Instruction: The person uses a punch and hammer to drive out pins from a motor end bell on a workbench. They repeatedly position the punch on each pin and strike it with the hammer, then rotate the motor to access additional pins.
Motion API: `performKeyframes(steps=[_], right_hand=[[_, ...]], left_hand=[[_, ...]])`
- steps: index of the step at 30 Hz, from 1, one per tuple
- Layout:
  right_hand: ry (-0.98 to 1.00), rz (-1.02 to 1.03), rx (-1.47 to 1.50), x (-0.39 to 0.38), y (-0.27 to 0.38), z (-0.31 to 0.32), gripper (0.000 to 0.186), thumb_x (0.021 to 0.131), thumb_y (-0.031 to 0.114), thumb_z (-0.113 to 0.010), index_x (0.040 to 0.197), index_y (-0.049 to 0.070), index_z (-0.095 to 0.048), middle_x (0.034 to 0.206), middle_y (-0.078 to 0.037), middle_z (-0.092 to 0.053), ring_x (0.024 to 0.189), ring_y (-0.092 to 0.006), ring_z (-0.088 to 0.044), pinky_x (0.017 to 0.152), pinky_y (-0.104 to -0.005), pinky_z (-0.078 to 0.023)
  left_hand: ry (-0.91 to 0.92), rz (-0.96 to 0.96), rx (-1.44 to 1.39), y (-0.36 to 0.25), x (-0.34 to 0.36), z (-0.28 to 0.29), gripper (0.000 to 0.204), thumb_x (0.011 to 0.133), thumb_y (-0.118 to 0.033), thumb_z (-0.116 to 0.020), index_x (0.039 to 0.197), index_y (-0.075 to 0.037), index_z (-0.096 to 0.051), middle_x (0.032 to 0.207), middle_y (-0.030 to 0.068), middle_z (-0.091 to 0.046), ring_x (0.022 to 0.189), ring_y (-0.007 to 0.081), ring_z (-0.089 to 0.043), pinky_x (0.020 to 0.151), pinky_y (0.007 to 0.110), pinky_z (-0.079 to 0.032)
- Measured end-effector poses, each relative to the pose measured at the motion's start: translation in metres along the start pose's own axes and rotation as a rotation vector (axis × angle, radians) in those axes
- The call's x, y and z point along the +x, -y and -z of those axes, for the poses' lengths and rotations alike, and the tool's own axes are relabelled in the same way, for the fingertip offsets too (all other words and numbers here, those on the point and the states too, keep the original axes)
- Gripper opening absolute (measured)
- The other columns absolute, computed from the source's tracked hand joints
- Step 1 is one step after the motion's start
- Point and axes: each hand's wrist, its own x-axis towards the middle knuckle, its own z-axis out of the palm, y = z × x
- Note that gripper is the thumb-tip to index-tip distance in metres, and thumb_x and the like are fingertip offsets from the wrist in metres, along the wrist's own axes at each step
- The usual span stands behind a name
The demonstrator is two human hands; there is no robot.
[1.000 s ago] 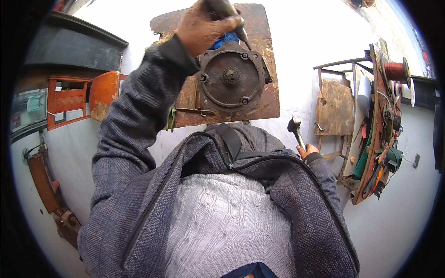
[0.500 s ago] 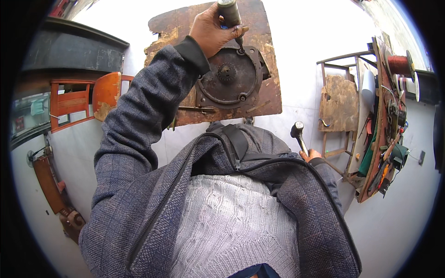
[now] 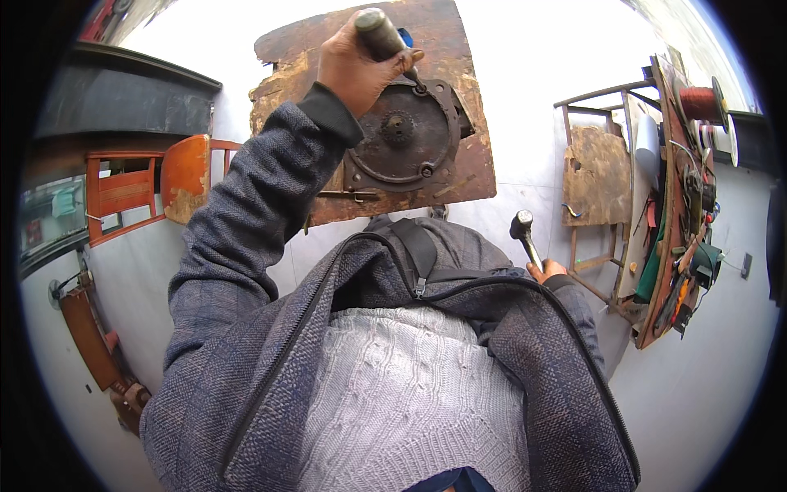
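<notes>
My left hand is closed around a thick grey metal impact screwdriver. The tool leans, its lower end reaching a bolt hole at the far edge of a dark round metal cover. That cover has a toothed gear at its centre and a square-cornered flange, and lies on a worn wooden tabletop. Low at my right side, my right hand grips a hammer by its handle, head upward. A thin rod lies near the table's front edge.
To the right stand a metal-framed stool with a worn board and a cluttered bench with tools and a spool of copper-coloured wire. An orange wooden chair and a dark counter are on the left.
The top of the impact screwdriver has tilted left and slightly toward me, with my left hand moving along. The hammer has shifted a little to the left.
</notes>
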Motion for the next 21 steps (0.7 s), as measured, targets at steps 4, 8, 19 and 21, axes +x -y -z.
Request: performKeyframes(steps=[4,8,19,21], right_hand=[[0.006,-0.025,0.001,-0.002,0.000,0.001,0.065,0.088,0.056,-0.070,0.118,-0.001,-0.070,0.110,-0.028,-0.072,0.108,-0.0427,-0.069,0.095,-0.0482,-0.053],[0.035,-0.020,-0.033,0.002,-0.003,-0.003,0.065,0.087,0.056,-0.070,0.117,-0.001,-0.070,0.109,-0.028,-0.072,0.108,-0.0428,-0.069,0.095,-0.0483,-0.053],[0.046,-0.037,-0.036,0.009,-0.011,-0.012,0.063,0.087,0.056,-0.071,0.116,0.000,-0.071,0.109,-0.028,-0.072,0.107,-0.0431,-0.069,0.095,-0.0481,-0.054],[0.041,-0.026,-0.020,0.011,-0.012,-0.013,0.063,0.087,0.056,-0.070,0.115,0.000,-0.071,0.108,-0.028,-0.072,0.106,-0.0432,-0.070,0.094,-0.0483,-0.054]], left_hand=[[-0.150,-0.039,-0.074,0.012,-0.006,0.000,0.024,0.089,-0.007,-0.082,0.104,0.001,-0.066,0.098,0.0109,-0.076,0.091,0.0171,-0.075,0.083,0.032,-0.064],[-0.180,-0.031,0.102,0.010,-0.011,0.003,0.025,0.088,-0.009,-0.083,0.101,0.002,-0.065,0.097,0.0119,-0.076,0.090,0.0178,-0.075,0.082,0.033,-0.064],[-0.209,-0.025,-0.160,0.010,-0.012,0.000,0.029,0.086,-0.013,-0.086,0.100,0.000,-0.063,0.091,0.0102,-0.075,0.085,0.0174,-0.075,0.080,0.032,-0.064],[-0.215,-0.032,-0.093,0.010,-0.011,0.000,0.032,0.086,-0.014,-0.086,0.102,0.001,-0.064,0.093,0.0108,-0.075,0.087,0.0171,-0.075,0.081,0.031,-0.063]])
